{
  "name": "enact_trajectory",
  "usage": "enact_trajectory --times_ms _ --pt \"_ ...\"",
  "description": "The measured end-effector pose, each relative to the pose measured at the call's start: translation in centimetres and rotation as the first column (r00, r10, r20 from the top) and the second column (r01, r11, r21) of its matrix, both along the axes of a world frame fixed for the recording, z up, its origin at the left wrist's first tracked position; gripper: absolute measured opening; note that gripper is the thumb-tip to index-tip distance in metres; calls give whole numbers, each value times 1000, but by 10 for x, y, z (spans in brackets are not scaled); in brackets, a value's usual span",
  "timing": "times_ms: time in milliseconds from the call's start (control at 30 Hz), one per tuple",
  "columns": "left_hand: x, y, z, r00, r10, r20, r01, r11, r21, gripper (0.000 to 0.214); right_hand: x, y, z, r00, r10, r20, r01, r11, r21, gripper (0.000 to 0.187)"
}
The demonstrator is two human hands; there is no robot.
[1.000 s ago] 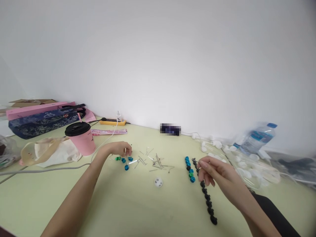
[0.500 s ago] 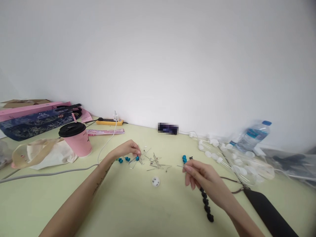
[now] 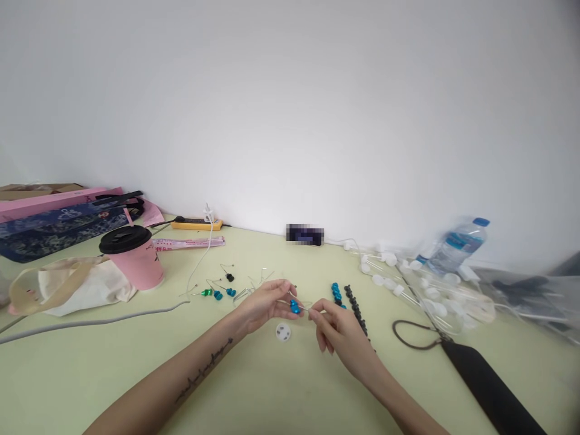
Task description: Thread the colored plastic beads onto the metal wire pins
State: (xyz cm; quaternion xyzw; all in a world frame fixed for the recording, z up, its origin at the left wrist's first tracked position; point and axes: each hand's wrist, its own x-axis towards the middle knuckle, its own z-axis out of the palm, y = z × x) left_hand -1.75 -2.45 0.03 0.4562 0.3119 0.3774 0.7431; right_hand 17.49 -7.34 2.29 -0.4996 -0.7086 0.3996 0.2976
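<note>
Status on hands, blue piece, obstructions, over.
Left hand at blue piece, exact grip unclear. Right hand pinching thin metal rod beside it. White disc nearby, touching neither hand.

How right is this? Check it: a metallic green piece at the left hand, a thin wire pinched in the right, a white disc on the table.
The colour is wrong: the head view shows a metallic blue piece at the left hand, not green. The rest stands: the right hand pinches a thin wire, and the white disc lies on the table.
</note>
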Motion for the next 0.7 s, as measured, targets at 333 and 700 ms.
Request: enact_trajectory --times_ms 333,700 --pt "0 2 -5 980 -190 51 188 981 41 32 3 5 -4 998 -55 23 54 997 60 33" --pt "4 0 -3 986 -127 -110 144 976 165 22 2 4 -4 993 -57 105 46 994 101 29"
